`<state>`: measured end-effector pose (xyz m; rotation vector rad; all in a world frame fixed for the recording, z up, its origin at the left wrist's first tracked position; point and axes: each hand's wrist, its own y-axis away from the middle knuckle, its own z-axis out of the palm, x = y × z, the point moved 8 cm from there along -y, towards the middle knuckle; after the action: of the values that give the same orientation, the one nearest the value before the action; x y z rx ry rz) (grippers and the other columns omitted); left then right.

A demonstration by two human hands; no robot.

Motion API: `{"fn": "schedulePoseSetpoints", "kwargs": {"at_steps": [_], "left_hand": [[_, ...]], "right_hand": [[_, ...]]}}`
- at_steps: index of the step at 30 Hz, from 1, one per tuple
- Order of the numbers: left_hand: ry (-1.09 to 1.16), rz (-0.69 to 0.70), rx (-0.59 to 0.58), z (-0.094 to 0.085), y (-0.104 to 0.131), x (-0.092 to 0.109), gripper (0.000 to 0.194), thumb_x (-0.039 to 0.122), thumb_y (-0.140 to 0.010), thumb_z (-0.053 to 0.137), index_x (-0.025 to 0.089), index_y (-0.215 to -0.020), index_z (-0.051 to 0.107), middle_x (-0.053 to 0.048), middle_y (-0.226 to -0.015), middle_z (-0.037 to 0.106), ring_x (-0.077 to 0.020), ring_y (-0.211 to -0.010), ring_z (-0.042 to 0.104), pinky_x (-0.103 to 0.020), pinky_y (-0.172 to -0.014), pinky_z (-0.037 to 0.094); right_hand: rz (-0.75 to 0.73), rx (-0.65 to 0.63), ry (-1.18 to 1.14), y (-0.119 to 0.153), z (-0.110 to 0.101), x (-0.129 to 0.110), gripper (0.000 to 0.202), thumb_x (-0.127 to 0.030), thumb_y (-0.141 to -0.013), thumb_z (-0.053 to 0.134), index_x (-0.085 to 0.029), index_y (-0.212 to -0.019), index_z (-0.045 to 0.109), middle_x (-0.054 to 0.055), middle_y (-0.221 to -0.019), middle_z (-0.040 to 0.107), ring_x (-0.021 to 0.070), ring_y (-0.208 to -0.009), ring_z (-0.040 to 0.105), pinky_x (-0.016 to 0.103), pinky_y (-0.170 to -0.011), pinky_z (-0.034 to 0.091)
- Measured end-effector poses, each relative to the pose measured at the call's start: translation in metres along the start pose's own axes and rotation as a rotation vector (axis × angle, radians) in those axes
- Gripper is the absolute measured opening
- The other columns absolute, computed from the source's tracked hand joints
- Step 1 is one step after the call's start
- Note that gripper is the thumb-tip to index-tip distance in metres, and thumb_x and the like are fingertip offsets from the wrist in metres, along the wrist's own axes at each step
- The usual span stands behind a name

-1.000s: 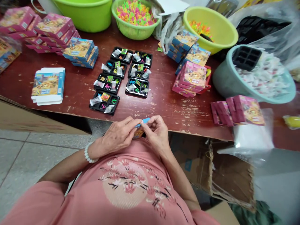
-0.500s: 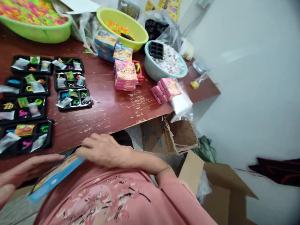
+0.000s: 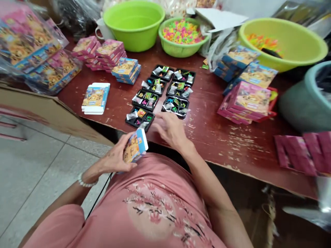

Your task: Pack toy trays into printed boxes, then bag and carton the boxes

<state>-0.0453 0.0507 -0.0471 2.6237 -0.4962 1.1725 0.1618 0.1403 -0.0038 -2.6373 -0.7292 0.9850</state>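
One blue box (image 3: 134,147) in left hand (image 3: 115,157) (closed grip), seven black trays (image 3: 145,100) near open right hand (image 3: 172,131)

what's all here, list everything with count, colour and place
table: 1, red-brown, centre
compartment trays: 7, black, mid-table
flattened cartons: several, blue-white, table left
blue boxes: several, blue, table left and right
pink boxes: many, pink, table left and right
bagged boxes: many, pink-blue, far left
round basin: 1, green, back
slotted basket: 1, light green, back
wide basin: 1, yellow, back right
tub: 1, grey-blue, far right
mug: 1, white, back left
held box: 1, blue, left hand
left hand: 1, bare, lower left
right hand: 1, bare, beside trays
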Motion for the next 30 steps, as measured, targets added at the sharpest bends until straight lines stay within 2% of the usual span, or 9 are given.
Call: {"fn": "schedulePoseSetpoints", "kwargs": {"at_steps": [3, 6, 10, 15, 18, 21, 25, 30], "left_hand": [[-0.047, -0.047, 0.184, -0.026, 0.01, -0.016, 0.11, 0.042, -0.065, 0.087, 0.021, -0.159, 0.033, -0.018, -0.149, 0.047, -0.0391, -0.138, 0.053, -0.057, -0.118, 0.047], [-0.042, -0.041, 0.266, -0.044, 0.012, -0.027, 0.111, 0.042, -0.064, 0.088, 0.021, -0.158, 0.034, -0.017, -0.15, 0.049, -0.038, -0.138, 0.053, -0.055, -0.118, 0.047], [0.014, -0.029, 0.311, -0.058, 0.012, -0.035, 0.107, 0.041, -0.061, 0.089, 0.021, -0.154, 0.04, -0.017, -0.149, 0.054, -0.037, -0.136, 0.058, -0.051, -0.117, 0.05], [0.088, -0.051, 0.306, -0.06, 0.005, -0.043, 0.095, 0.042, -0.066, 0.086, 0.019, -0.15, 0.047, -0.015, -0.147, 0.058, -0.0337, -0.132, 0.062, -0.047, -0.114, 0.052], [0.109, -0.067, 0.34, -0.06, 0.002, -0.047, 0.098, 0.041, -0.064, 0.087, 0.018, -0.15, 0.046, -0.016, -0.149, 0.057, -0.0337, -0.135, 0.06, -0.047, -0.116, 0.05], [0.142, -0.052, 0.343, -0.06, -0.002, -0.048, 0.101, 0.042, -0.063, 0.089, 0.018, -0.151, 0.047, -0.017, -0.151, 0.057, -0.0345, -0.137, 0.059, -0.046, -0.116, 0.051], [0.122, -0.004, 0.348, -0.064, -0.007, -0.045, 0.101, 0.041, -0.063, 0.09, 0.018, -0.152, 0.047, -0.017, -0.153, 0.057, -0.035, -0.138, 0.058, -0.045, -0.115, 0.051], [-0.15, 0.082, 0.3, -0.065, -0.027, -0.024, 0.102, 0.034, -0.062, 0.087, 0.021, -0.155, 0.046, -0.015, -0.151, 0.059, -0.0363, -0.136, 0.058, -0.052, -0.119, 0.044]], "right_hand": [[0.008, -0.127, 0.171, -0.026, 0.035, -0.023, 0.06, -0.054, -0.089, 0.079, -0.016, -0.132, 0.062, 0.019, -0.136, 0.066, 0.0365, -0.122, 0.057, 0.052, -0.102, 0.049], [0.122, -0.139, 0.284, -0.041, 0.06, -0.026, 0.082, -0.065, -0.075, 0.087, -0.013, -0.133, 0.059, 0.022, -0.139, 0.061, 0.0401, -0.123, 0.054, 0.053, -0.099, 0.047], [0.181, -0.138, 0.326, -0.044, 0.077, -0.023, 0.086, -0.062, -0.069, 0.092, -0.012, -0.13, 0.058, 0.023, -0.134, 0.061, 0.0404, -0.12, 0.054, 0.054, -0.099, 0.045], [0.196, -0.16, 0.337, -0.042, 0.081, -0.022, 0.078, -0.059, -0.074, 0.088, -0.013, -0.129, 0.058, 0.023, -0.132, 0.061, 0.0399, -0.118, 0.054, 0.054, -0.097, 0.044], [0.189, -0.161, 0.349, -0.039, 0.079, -0.021, 0.073, -0.056, -0.076, 0.086, -0.013, -0.128, 0.058, 0.022, -0.131, 0.062, 0.0398, -0.118, 0.054, 0.053, -0.096, 0.045], [0.175, -0.125, 0.334, -0.031, 0.069, -0.019, 0.071, -0.052, -0.076, 0.084, -0.015, -0.129, 0.057, 0.021, -0.128, 0.064, 0.0388, -0.114, 0.055, 0.053, -0.093, 0.048], [0.153, -0.072, 0.283, -0.016, 0.038, -0.016, 0.079, -0.051, -0.074, 0.084, -0.012, -0.136, 0.055, 0.023, -0.131, 0.062, 0.0407, -0.114, 0.055, 0.056, -0.095, 0.05], [0.015, -0.047, 0.183, 0.002, 0.0, -0.028, 0.082, -0.051, -0.079, 0.08, -0.013, -0.145, 0.048, 0.023, -0.14, 0.057, 0.0421, -0.125, 0.053, 0.06, -0.108, 0.045]]}}
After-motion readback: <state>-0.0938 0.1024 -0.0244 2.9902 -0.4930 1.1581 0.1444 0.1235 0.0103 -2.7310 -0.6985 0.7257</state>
